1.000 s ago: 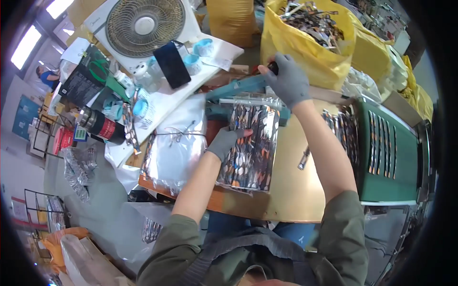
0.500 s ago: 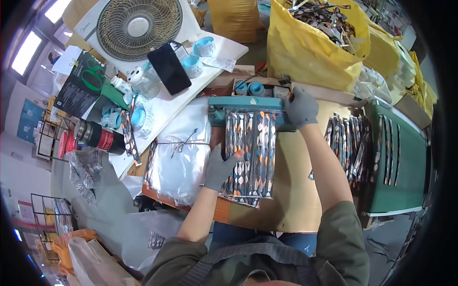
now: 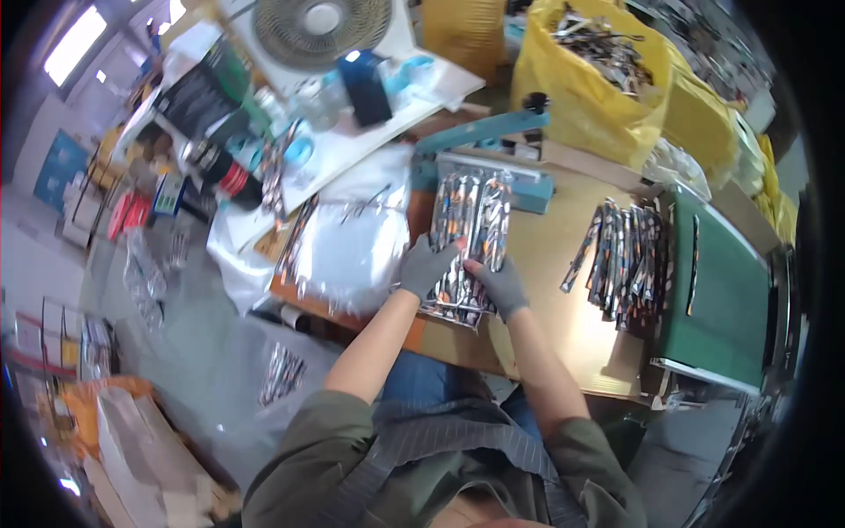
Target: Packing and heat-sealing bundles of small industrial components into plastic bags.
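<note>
Moved since the earlier frame: right hand (image 3: 503,288), from the knob end of the sealer (image 3: 484,132) down to the packet (image 3: 473,207); sealer arm, from lowered to raised; strips on the green belt (image 3: 726,299), from three to one.

Packet: clear, glossy plastic film, flat and oblong, filled with narrow patterned sticks in black, white and orange laid side by side; clear top end at the sealer's base.
Sealer: teal, long straight arm, dark round knob at the tip.
Clear bags (image 3: 352,246): smooth, shiny stack, tied with dark cord, left of the packet.
Loose strips (image 3: 625,264): slim, patterned, fanned in a heap on the smooth tan counter (image 3: 550,255), right of the packet.
Yellow sack (image 3: 581,106): creased, open-mouthed, holding scraps, beyond the counter.

Position: packet between both hands, extending forward of them. Left hand (image 3: 429,270), grey-gloved, grasps its left edge, thumb on top; right hand, likewise gloved, grasps its right edge.
</note>
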